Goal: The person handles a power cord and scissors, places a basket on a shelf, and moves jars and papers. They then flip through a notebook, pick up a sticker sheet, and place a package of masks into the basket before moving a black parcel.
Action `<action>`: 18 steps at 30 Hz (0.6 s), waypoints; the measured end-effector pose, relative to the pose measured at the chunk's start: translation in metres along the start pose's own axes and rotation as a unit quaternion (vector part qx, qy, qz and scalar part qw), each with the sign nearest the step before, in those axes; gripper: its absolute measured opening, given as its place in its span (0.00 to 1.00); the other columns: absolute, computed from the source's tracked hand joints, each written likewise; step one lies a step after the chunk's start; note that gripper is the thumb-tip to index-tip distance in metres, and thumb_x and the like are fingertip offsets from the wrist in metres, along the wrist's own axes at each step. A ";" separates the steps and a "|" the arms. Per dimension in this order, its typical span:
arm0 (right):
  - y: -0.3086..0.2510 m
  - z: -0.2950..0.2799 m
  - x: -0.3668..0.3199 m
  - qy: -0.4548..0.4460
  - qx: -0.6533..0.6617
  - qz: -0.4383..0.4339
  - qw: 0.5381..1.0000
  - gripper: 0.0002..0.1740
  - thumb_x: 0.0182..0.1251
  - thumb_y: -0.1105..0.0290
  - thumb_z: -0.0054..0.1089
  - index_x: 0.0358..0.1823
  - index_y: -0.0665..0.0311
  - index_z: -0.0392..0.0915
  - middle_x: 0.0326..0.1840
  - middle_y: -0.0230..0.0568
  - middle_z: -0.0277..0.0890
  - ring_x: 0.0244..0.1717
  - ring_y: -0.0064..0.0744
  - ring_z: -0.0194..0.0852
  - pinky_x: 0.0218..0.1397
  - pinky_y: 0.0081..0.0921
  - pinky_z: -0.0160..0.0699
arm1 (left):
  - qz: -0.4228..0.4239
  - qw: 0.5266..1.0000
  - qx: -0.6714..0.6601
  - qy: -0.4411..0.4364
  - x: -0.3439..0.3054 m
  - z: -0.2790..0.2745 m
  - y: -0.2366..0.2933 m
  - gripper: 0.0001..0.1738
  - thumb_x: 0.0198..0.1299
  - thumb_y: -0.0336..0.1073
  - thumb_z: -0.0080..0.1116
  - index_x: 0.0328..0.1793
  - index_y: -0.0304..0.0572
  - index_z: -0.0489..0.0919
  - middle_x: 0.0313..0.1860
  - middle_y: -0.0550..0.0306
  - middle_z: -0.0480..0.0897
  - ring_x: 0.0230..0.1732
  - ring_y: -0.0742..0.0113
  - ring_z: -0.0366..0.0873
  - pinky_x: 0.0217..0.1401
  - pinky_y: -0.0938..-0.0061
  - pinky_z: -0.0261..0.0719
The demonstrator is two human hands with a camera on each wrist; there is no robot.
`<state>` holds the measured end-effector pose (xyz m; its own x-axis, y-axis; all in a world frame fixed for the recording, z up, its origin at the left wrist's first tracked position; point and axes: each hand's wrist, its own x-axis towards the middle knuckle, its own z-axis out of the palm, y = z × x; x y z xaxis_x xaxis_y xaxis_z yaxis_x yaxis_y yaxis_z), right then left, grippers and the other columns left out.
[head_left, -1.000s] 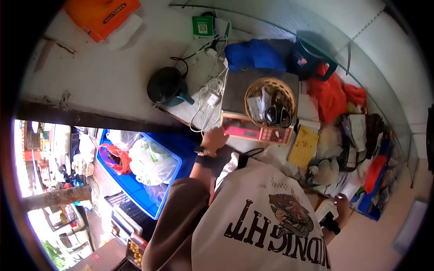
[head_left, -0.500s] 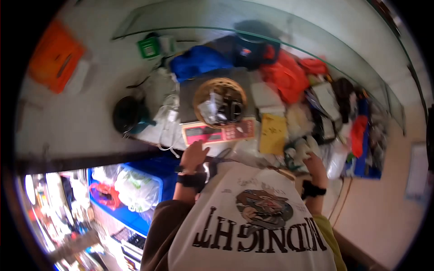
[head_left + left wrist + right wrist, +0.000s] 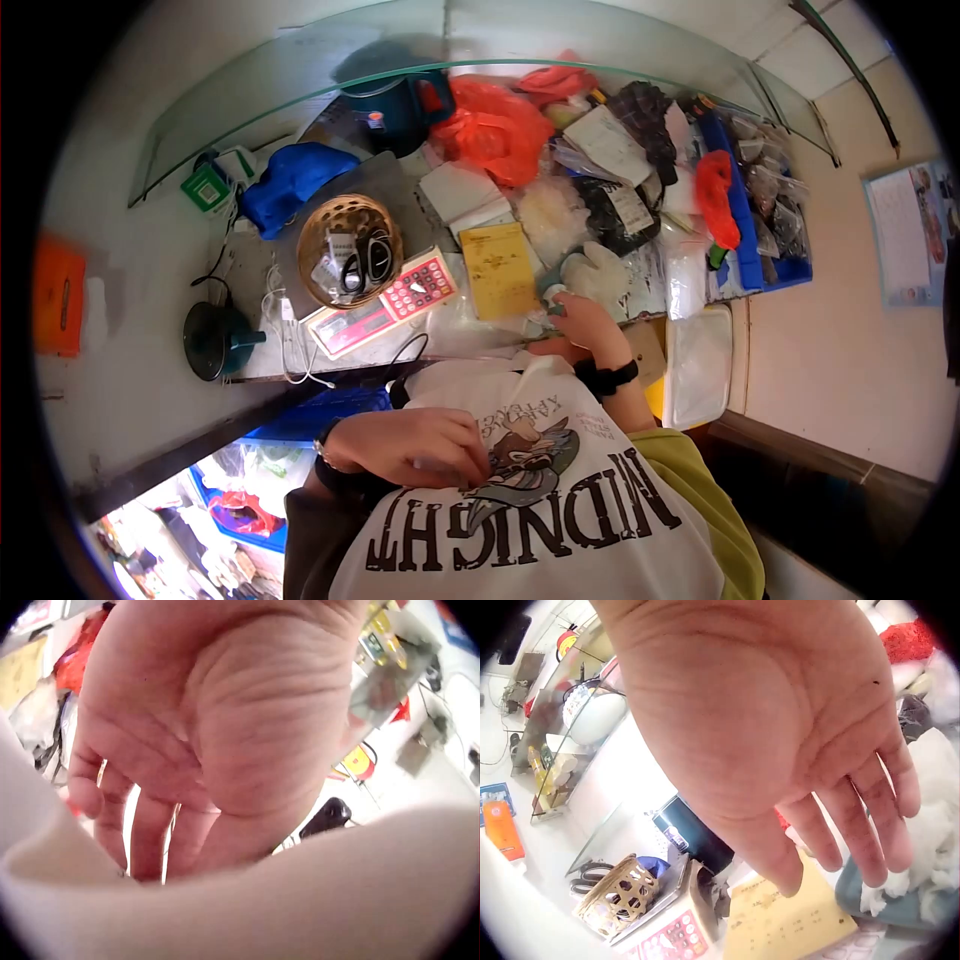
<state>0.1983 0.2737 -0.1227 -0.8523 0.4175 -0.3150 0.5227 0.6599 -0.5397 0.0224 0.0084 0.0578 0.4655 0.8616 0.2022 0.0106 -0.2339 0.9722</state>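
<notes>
In the head view my left hand (image 3: 410, 448) is in front of the white printed shirt (image 3: 530, 500), its fingers loosely bent and holding nothing. The left wrist view shows its bare palm (image 3: 225, 727) close to pale cloth. My right hand (image 3: 590, 328) reaches over the counter's front edge, right by white crumpled tissue (image 3: 603, 280). From the right wrist, the fingers hang loosely spread with nothing in the palm, beside the tissue in a blue-grey tray (image 3: 851, 889). A yellow notepad (image 3: 500, 275) lies just left of this hand.
A scale with a red keypad (image 3: 420, 288) bears a wicker basket (image 3: 308, 255) with black-handled scissors (image 3: 376, 260). Behind are red plastic bags (image 3: 495, 135), a dark jug (image 3: 395, 110) and a glass panel (image 3: 250, 110). A blue bin (image 3: 745, 240) of small bags stands right.
My left hand has left the scale's front and come back before the shirt. My right hand has stayed around the tissue. The head view has turned to the right.
</notes>
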 end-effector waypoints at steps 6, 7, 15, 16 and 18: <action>0.019 0.003 0.000 0.023 -0.019 -0.001 1.000 0.22 0.58 0.61 0.58 0.52 0.64 0.75 0.41 0.53 0.78 0.44 0.53 0.76 0.46 0.43 0.74 | 0.039 0.997 -0.007 -0.071 0.028 -0.013 -0.001 0.11 0.51 0.30 0.61 0.41 0.37 0.78 0.41 0.54 0.79 0.43 0.54 0.73 0.47 0.65 0.71; 0.021 0.002 0.001 0.022 -0.018 0.004 1.000 0.22 0.58 0.61 0.58 0.52 0.64 0.75 0.41 0.53 0.78 0.44 0.53 0.76 0.46 0.43 0.74 | 0.043 0.996 0.027 -0.073 0.036 -0.013 0.004 0.09 0.50 0.30 0.62 0.38 0.37 0.78 0.38 0.55 0.79 0.41 0.54 0.73 0.45 0.65 0.71; 0.045 -0.022 0.071 0.128 -0.009 0.000 0.992 0.14 0.60 0.64 0.53 0.40 0.65 0.78 0.44 0.51 0.77 0.48 0.54 0.73 0.49 0.44 0.72 | -0.143 0.977 0.154 -0.047 0.062 -0.009 0.015 0.06 0.50 0.32 0.60 0.33 0.41 0.76 0.31 0.56 0.76 0.39 0.55 0.74 0.40 0.62 0.69; 0.054 -0.022 0.093 0.195 0.013 -0.059 0.979 0.11 0.59 0.66 0.52 0.38 0.65 0.78 0.43 0.51 0.77 0.47 0.54 0.73 0.49 0.44 0.72 | -0.167 0.972 0.163 -0.019 0.061 -0.013 0.014 0.06 0.50 0.31 0.60 0.34 0.42 0.76 0.32 0.56 0.76 0.38 0.54 0.74 0.41 0.62 0.69; 0.066 -0.032 0.140 0.271 0.002 -0.113 0.956 0.08 0.58 0.70 0.52 0.36 0.63 0.78 0.41 0.51 0.77 0.47 0.52 0.73 0.48 0.44 0.72 | -0.157 0.974 0.153 0.060 0.053 -0.024 0.007 0.06 0.50 0.30 0.60 0.35 0.42 0.77 0.33 0.55 0.77 0.37 0.54 0.74 0.41 0.63 0.70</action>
<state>0.1139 0.3959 -0.1773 -0.8086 0.5282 0.2591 0.3259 0.7688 -0.5502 0.0262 0.0631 0.0777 0.2899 0.9545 -0.0693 0.4076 -0.0576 0.9113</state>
